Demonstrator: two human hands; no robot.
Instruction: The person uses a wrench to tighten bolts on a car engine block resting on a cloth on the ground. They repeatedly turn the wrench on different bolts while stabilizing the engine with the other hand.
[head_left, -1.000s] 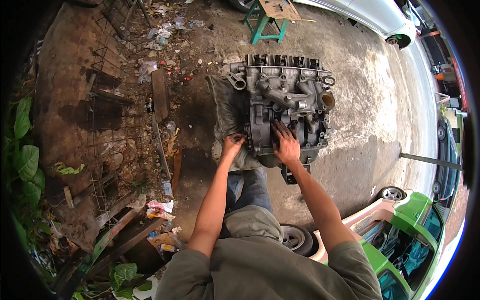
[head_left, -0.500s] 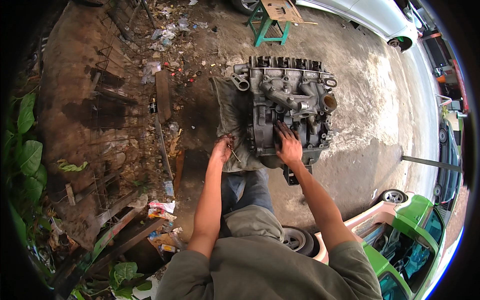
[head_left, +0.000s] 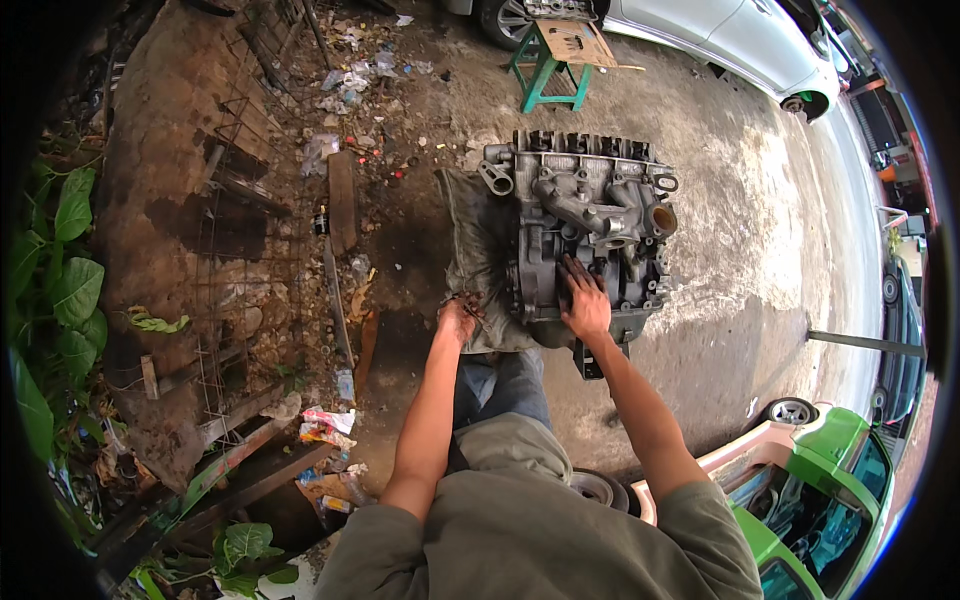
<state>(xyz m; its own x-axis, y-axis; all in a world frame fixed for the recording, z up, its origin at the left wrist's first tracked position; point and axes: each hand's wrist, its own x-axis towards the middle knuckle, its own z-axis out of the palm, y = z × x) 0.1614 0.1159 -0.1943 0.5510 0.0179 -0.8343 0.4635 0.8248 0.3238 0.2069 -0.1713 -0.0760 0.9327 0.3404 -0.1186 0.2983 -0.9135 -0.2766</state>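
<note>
A grey metal engine block (head_left: 540,255) stands on the ground in front of me, its intake manifold (head_left: 590,215) on the side facing up. My right hand (head_left: 588,308) lies on the block's near part, fingers stretched out and pointing away from me. Just left of the block, over a dirty grey cloth sack (head_left: 465,235), my left hand (head_left: 460,318) is closed with curled fingers. A thin metal rod showed in it a moment earlier; now the fingers mostly hide it.
Beyond the engine, a green stool (head_left: 552,75) carries a wooden board with small dark parts, close to a silver car (head_left: 690,40). Litter and a wooden plank (head_left: 342,200) lie to the left. A green vehicle (head_left: 830,440) stands at the lower right, near a wheel (head_left: 595,488) beside me.
The whole scene sits slightly lower and further right in view. My left hand has turned, and the rod no longer sticks out plainly. My right hand stays on the block.
</note>
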